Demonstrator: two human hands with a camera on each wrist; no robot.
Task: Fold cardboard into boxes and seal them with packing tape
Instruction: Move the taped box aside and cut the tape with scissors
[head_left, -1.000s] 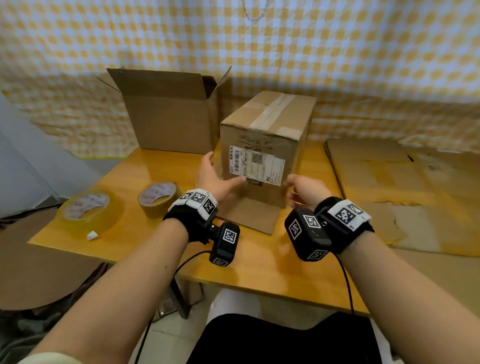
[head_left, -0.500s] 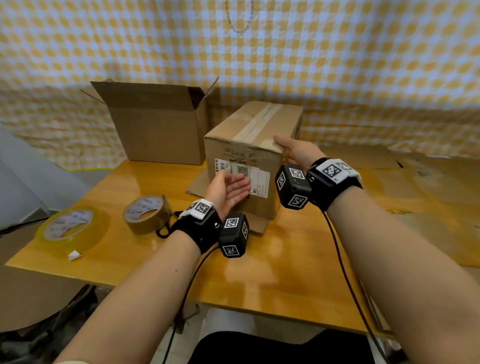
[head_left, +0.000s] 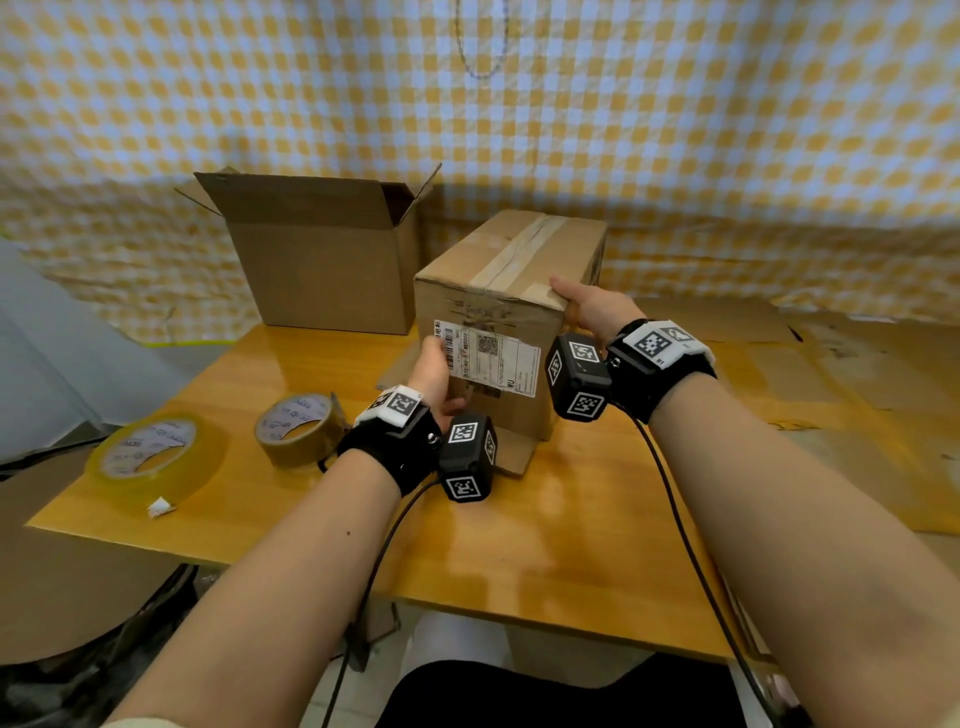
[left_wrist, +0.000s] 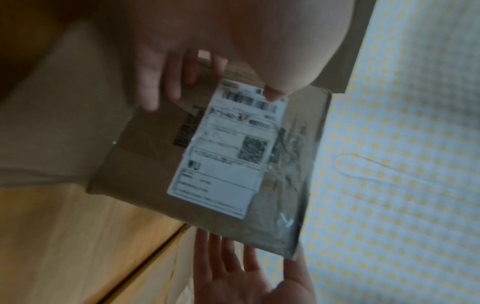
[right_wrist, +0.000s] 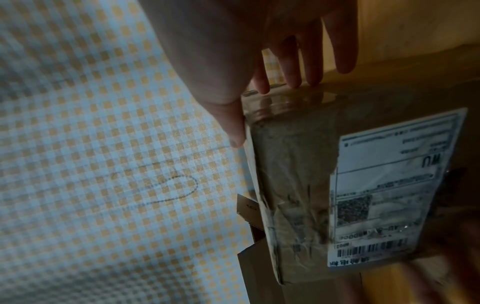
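A sealed cardboard box (head_left: 511, 291) with clear tape along its top seam and a white shipping label (head_left: 491, 358) stands on the wooden table (head_left: 519, 545). My left hand (head_left: 439, 369) is at the front face by the label's left end, fingers straight, and in the left wrist view the thumb (left_wrist: 272, 95) touches the label (left_wrist: 228, 148). My right hand (head_left: 589, 306) rests on the box's top right front corner. Its thumb (right_wrist: 235, 127) lies along the top edge and its straight fingers (right_wrist: 293, 67) lie against the right side of the box (right_wrist: 306, 185).
An open empty box (head_left: 322, 260) stands behind on the left. A brown tape roll (head_left: 298, 428) and a larger clear tape roll (head_left: 153, 452) lie left of my left wrist. A flat cardboard piece (head_left: 514, 460) lies under the sealed box. Flattened cardboard sheets (head_left: 831, 395) cover the right.
My right hand rose from the box's lower right side to its top right corner. My left hand left the box's left side and came in front of the label.
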